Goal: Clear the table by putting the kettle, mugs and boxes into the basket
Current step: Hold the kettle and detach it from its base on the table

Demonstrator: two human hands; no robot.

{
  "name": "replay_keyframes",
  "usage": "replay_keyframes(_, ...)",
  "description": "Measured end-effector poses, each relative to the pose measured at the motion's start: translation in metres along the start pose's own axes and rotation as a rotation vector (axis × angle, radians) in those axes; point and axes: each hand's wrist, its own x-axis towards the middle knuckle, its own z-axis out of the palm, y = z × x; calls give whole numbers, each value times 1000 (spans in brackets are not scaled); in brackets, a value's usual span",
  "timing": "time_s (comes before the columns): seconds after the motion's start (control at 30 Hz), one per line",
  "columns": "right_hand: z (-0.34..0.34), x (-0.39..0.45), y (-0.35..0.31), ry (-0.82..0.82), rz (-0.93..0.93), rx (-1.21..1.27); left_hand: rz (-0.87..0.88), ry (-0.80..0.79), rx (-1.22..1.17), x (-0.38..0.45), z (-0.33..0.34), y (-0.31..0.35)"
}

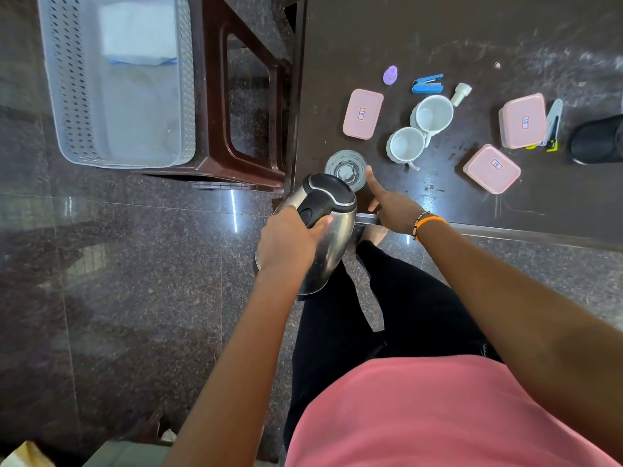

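My left hand (290,237) grips the black handle of a steel kettle (332,241), held in the air just off the table's near left corner. My right hand (392,205) rests open at the table edge beside the kettle, thumb pointing up. Two white mugs (433,114) (406,144) stand together on the dark table (472,38). Three pink lidded boxes lie there too: one on the left (363,113), one on the right (523,120), one nearer me (491,168). A white perforated basket (67,96) sits on a brown stool to the left of the table.
A clear glass (345,168) stands just beyond the kettle. A purple bottle (390,75), blue stapler (427,84), small white bottle (461,93), a clip-like tool (553,126) and a black object (596,139) also lie on the table. The brown stool (246,106) stands between basket and table.
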Motion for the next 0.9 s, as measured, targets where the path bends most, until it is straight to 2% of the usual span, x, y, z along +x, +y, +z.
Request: replay_keyframes(0.9, 2, 2, 1, 22, -12, 2, 4, -4, 9, -2, -4, 5)
